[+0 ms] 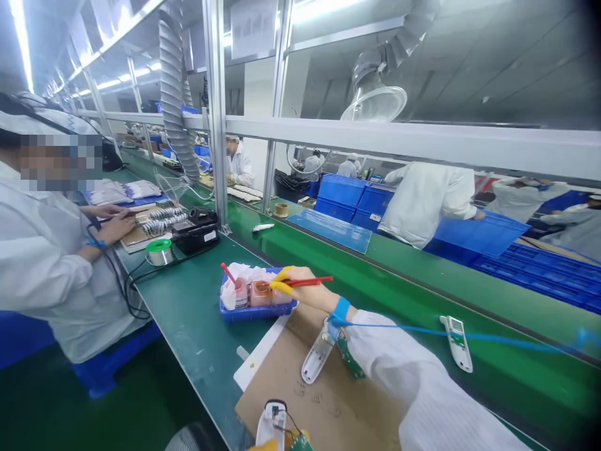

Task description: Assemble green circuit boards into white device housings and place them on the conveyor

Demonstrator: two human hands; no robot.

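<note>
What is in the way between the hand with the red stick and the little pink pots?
Nothing visible. The right hand pinches the red stick right at the pink pots in the blue tray, and nothing lies between them.

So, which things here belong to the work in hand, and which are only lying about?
In use: right hand, red stick, blue tray with jars, left hand, white casing it holds.
Lying about: casing on the belt, solder spool, blue crates.
</note>
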